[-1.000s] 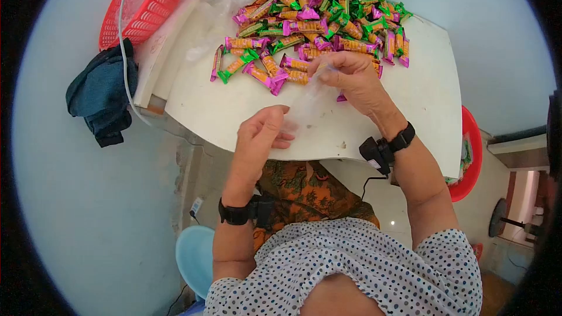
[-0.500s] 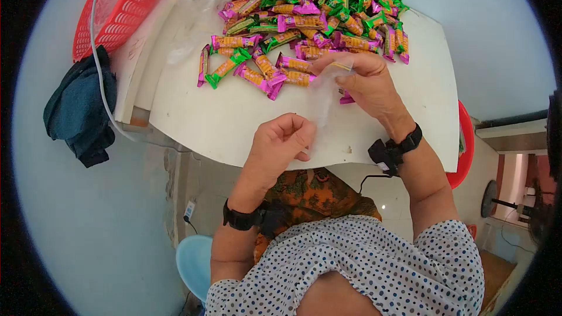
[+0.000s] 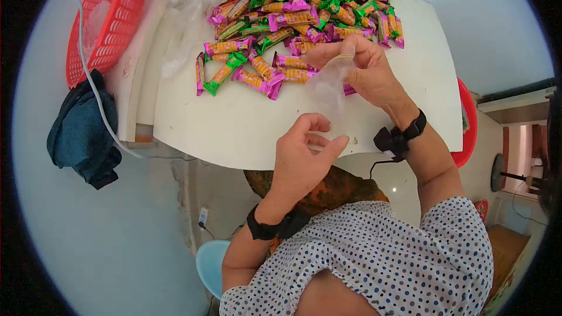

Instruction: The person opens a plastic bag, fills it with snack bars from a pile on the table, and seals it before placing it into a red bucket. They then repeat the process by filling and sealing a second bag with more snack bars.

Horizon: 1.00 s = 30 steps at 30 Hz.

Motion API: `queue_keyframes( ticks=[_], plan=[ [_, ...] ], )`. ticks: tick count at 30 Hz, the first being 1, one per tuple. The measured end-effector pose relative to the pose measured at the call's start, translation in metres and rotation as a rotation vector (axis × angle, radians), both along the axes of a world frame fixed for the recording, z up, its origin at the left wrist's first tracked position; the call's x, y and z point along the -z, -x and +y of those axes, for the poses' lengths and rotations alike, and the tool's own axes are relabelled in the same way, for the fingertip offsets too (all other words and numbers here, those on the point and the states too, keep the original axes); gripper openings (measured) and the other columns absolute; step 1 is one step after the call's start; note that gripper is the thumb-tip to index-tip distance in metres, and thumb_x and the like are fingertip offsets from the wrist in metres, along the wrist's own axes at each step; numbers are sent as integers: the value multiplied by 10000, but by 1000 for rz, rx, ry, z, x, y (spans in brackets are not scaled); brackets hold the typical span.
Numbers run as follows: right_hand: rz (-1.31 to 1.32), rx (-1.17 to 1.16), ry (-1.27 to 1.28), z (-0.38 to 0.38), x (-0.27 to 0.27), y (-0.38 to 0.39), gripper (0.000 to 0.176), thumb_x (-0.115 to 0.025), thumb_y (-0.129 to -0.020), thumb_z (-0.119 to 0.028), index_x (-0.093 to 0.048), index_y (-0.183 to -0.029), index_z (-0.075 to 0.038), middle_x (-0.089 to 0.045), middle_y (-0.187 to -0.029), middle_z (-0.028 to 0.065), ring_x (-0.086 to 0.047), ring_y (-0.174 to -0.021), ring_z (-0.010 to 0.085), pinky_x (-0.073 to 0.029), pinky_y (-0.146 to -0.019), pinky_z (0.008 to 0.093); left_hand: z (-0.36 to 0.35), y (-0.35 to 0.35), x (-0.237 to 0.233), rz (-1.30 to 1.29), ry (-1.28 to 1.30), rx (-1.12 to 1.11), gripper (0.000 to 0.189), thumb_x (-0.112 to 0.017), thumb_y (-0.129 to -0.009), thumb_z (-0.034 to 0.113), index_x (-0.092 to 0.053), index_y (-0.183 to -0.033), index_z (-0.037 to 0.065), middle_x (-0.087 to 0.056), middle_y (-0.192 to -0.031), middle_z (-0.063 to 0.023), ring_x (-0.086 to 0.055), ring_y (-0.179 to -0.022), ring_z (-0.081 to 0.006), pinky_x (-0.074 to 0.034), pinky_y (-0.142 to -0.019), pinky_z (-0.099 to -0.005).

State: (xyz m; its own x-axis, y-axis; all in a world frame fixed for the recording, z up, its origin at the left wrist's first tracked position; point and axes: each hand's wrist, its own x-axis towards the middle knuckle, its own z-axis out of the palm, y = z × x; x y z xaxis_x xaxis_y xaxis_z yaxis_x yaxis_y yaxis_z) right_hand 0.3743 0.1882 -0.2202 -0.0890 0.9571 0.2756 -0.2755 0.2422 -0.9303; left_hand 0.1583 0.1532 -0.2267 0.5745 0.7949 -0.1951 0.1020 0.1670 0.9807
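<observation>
Near: one blue basin (image 3: 211, 262), low at left. Left hand (image 3: 301, 161): thumb and fingers parted, beside lower end of clear bag (image 3: 328, 88); contact cannot be told. Right hand (image 3: 372, 76): thumb and fingers pinched on that single bag, limp, over white table (image 3: 228, 131). Bare strip of tabletop between near edge and bars. One red tub (image 3: 468, 134) past right edge, contents mostly hidden. Far: wrapped bars (image 3: 293, 19) heaped, overlapping, too many to count; one red basket (image 3: 124, 20) at left, clear plastic (image 3: 96, 23) inside.

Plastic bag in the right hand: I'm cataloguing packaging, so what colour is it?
The plastic bag is whitish and see-through, best seen in the head view.
</observation>
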Motion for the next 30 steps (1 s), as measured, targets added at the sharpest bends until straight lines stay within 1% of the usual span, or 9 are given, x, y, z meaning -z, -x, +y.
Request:
queue_keyframes(
  ticks=[5,10,13,16,19,22,23,26,30],
  plan=[
    [-91,9,-12,-1,-4,1,170,-713,-910,-138,-609,-1000,-39,-674,-1216,166,-668,-1080,203,-547,-924,371,-6,-12,-13,222,-295,-138,406,-795,-807,150,-567,-1103,-10,-644,-946,-74,-620,-754,-124,-521,-687,-275],
    [-134,-27,-19,-4,-3,1,288,-666,-949,-215,-693,-1149,-10,-695,-1176,84,-649,-947,119,-528,-834,288,-8,-18,8,345,-689,-299,283,-791,-798,118,-613,-979,-8,-651,-878,-82,-603,-704,-126,-494,-633,-282],
    [-97,-49,57,-6,-7,1,271,-668,-947,-245,-727,-1070,-11,-705,-1112,58,-624,-903,89,-504,-786,259,-4,-9,15,235,-587,-386,180,-757,-834,80,-628,-929,-2,-651,-817,-57,-592,-700,-105,-492,-642,-270],
    [-98,16,47,-4,-4,0,259,-689,-935,-254,-739,-986,-5,-713,-968,30,-630,-890,77,-499,-774,251,-6,5,3,182,-446,-502,119,-709,-879,40,-633,-961,-1,-652,-805,-16,-591,-720,-82,-495,-662,-247],
    [-322,125,-106,-1,-5,-4,261,-705,-927,-274,-739,-923,-15,-703,-843,20,-648,-785,81,-501,-706,244,-5,17,3,23,-445,-614,95,-680,-907,22,-641,-991,-2,-658,-848,3,-604,-752,-72,-503,-688,-231],
    [-196,26,113,-2,-4,-4,268,-714,-923,-286,-730,-897,-20,-683,-769,20,-651,-663,101,-517,-646,249,-5,25,2,101,-651,-685,131,-655,-914,-21,-639,-1044,-30,-679,-932,-44,-631,-811,-83,-520,-736,-235],
    [-160,0,118,-3,-3,-1,275,-714,-923,-294,-730,-906,-20,-687,-773,27,-649,-641,106,-521,-630,253,-5,26,1,116,-700,-698,140,-654,-913,-26,-638,-1051,-35,-682,-949,-56,-635,-823,-86,-523,-744,-238],
    [-103,-82,150,-7,-7,5,276,-697,-933,-286,-720,-942,-12,-702,-808,53,-644,-593,121,-537,-590,270,-8,30,4,-36,-528,-660,155,-643,-903,-52,-639,-1057,-46,-682,-1008,-72,-645,-853,-101,-532,-769,-249],
    [-114,-164,171,-6,-9,0,257,-654,-960,-240,-696,-1024,5,-718,-863,73,-643,-582,135,-546,-565,281,-4,42,12,-113,-434,-607,191,-636,-900,-36,-629,-1090,-38,-678,-1045,-78,-653,-865,-127,-545,-779,-269]
  ],
)
